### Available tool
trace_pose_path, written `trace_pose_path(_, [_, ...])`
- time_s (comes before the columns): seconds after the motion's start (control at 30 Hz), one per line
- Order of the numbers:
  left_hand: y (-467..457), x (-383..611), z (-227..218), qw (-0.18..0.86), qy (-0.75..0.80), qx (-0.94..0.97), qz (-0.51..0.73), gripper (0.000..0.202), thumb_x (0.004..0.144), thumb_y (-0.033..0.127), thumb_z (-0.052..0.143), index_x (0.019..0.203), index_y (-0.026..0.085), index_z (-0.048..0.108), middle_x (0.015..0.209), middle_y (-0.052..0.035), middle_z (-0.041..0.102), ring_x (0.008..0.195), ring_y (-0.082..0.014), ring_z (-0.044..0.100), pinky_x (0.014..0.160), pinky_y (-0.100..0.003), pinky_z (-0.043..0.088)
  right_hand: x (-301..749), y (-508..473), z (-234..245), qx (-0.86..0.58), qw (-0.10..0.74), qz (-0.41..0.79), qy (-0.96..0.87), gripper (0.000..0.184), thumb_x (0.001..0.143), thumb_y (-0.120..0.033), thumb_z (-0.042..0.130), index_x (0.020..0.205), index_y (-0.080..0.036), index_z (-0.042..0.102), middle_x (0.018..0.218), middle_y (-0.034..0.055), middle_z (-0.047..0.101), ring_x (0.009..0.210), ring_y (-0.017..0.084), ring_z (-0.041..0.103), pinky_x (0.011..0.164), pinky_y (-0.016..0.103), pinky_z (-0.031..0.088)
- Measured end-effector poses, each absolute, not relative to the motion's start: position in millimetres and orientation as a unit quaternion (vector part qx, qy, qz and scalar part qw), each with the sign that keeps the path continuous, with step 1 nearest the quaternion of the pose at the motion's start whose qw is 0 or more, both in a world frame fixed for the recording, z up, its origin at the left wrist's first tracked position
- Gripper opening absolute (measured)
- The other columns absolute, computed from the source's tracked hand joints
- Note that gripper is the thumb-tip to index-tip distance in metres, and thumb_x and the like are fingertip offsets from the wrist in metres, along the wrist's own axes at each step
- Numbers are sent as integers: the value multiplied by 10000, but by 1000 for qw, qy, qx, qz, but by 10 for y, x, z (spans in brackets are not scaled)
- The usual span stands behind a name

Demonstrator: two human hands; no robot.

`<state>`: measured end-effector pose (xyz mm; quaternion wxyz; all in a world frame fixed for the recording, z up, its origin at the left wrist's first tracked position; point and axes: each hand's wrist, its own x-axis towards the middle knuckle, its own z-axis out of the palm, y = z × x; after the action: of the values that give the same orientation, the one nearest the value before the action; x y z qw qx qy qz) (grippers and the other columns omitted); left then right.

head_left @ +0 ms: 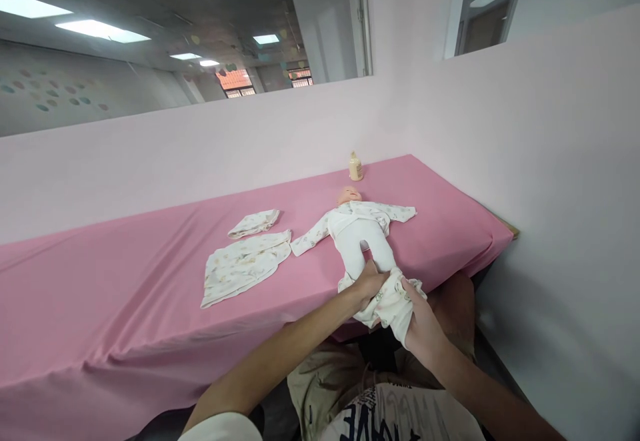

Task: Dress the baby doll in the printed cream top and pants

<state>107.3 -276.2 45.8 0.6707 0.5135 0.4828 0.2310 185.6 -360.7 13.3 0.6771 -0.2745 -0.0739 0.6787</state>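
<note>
- A small baby doll in a white printed top and white leggings [357,227] lies on its back on the pink cloth-covered worktop [125,307]. Its head points toward the far wall and its feet are at the near edge.
- A bunched white printed baby garment [395,307] is gathered around the doll's feet and hangs just over the worktop's near edge.
- The left hand [371,282] has its grip closed on the upper edge of the bunched garment at the doll's lower legs, with the fingers curled into the cloth.
- The right hand [424,324] has its grip closed on the lower right part of the same garment, thumb on top, just beside the left hand.
- A flat white printed baby jacket [245,264] lies spread on the worktop to the left of the doll, near its outstretched sleeve.
- A small folded white printed cloth [254,223] lies just behind the jacket.
- A small cream plastic bottle [355,166] stands upright beyond the doll's head, near the pale pink wall [500,127].
</note>
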Motion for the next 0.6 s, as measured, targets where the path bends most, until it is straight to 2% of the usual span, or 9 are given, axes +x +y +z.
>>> trace_pose_path(0.1, [-2826, 1009, 541, 687, 490, 492, 215, 283, 850, 357, 590, 1009, 135, 517, 708, -20, 588, 608, -148, 571, 533, -263, 468, 1801, -3552, 174, -264, 691, 671, -55, 319, 780, -406, 691, 1047, -243, 628, 991, 37, 722, 840, 204, 696, 650, 321, 592])
trace_pose_path(0.17, [-2927, 912, 586, 685, 482, 510, 194, 386, 876, 446, 530, 1112, 141, 511, 858, -90, 633, 726, -197, 625, 562, -289, 495, 1795, -3550, 216, -263, 690, 673, -40, 315, 782, -425, 688, 1026, -233, 635, 955, 30, 726, 793, 198, 693, 645, 320, 586])
trace_pose_path(0.23, [-3068, 800, 613, 649, 458, 579, 182, 589, 812, 504, 610, 1273, 167, 465, 1174, -174, 601, 1056, -288, 601, 739, -357, 533, 1804, -3572, 263, -267, 677, 685, -34, 337, 792, -472, 667, 1012, -217, 646, 921, 33, 728, 795, 203, 690, 672, 329, 581])
trace_pose_path(0.27, [-3144, 751, 618, 617, 440, 626, 185, 703, 764, 488, 673, 1345, 181, 424, 1338, -184, 513, 1235, -316, 494, 891, -393, 499, 1811, -3588, 287, -267, 670, 692, -38, 368, 800, -503, 649, 1024, -211, 651, 926, 37, 727, 827, 207, 688, 701, 332, 577])
trace_pose_path(0.33, [-3283, 687, 608, 538, 407, 710, 202, 849, 713, 409, 738, 1437, 199, 348, 1515, -145, 329, 1411, -317, 262, 1115, -424, 310, 1827, -3623, 332, -264, 655, 705, -58, 449, 815, -566, 606, 1080, -207, 652, 976, 49, 722, 920, 216, 676, 771, 336, 564])
trace_pose_path(0.4, [-3379, 677, 572, 455, 403, 766, 211, 826, 747, 345, 697, 1469, 208, 320, 1537, -118, 300, 1428, -312, 228, 1166, -443, 208, 1844, -3651, 364, -260, 645, 714, -78, 500, 822, -610, 569, 1115, -214, 650, 1002, 51, 718, 979, 219, 661, 818, 336, 550])
trace_pose_path(0.53, [-3415, 747, 440, 290, 426, 831, 211, 595, 831, 242, 549, 1410, 179, 426, 1440, -159, 445, 1327, -352, 407, 1096, -499, 315, 1874, -3650, 347, -254, 632, 725, -100, 476, 835, -608, 554, 1098, -226, 658, 967, 32, 715, 1006, 204, 644, 840, 309, 538])
trace_pose_path(0.6, [-3381, 782, 366, 231, 407, 859, 207, 494, 852, 205, 499, 1343, 154, 493, 1393, -188, 488, 1275, -358, 472, 1043, -494, 387, 1883, -3625, 285, -261, 626, 726, -110, 434, 832, -584, 577, 1056, -223, 667, 932, 25, 711, 997, 198, 641, 839, 299, 535])
